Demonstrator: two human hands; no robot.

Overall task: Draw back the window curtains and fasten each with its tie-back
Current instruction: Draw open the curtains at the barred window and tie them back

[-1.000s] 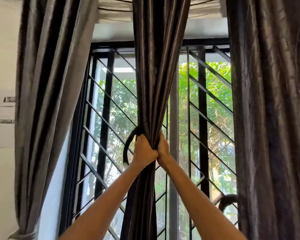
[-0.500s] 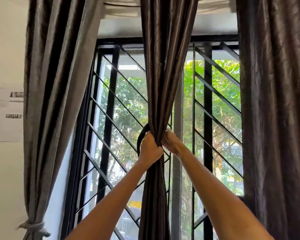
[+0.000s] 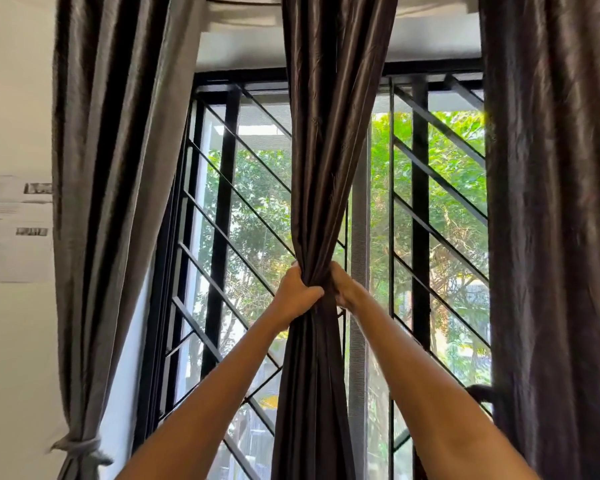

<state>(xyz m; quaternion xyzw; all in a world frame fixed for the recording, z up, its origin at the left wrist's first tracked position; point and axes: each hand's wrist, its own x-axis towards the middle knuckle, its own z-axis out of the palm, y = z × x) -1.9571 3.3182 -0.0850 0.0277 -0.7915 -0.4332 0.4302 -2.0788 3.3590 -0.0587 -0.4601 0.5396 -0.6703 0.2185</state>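
A dark shiny middle curtain [image 3: 329,161] hangs gathered into a narrow bundle in front of the window. My left hand [image 3: 297,294] grips the bundle from the left, fingers curled round the fabric. My right hand [image 3: 343,285] grips it from the right at the same height, partly hidden behind the folds. The tie-back of this curtain is not visible now. The left curtain [image 3: 108,202] is drawn aside and bound low down by a grey tie-back [image 3: 78,446]. The right curtain [image 3: 551,237] hangs loose, with a dark tie-back loop [image 3: 478,393] at its inner edge.
Behind the curtains is a window with a black metal grille [image 3: 222,237] of vertical and diagonal bars; green trees show outside. A white wall at the left carries paper notices [image 3: 14,230].
The view shifted so the hands sit further right and higher on the curtain. The black tie-back loop seen left of my left hand earlier is no longer visible.
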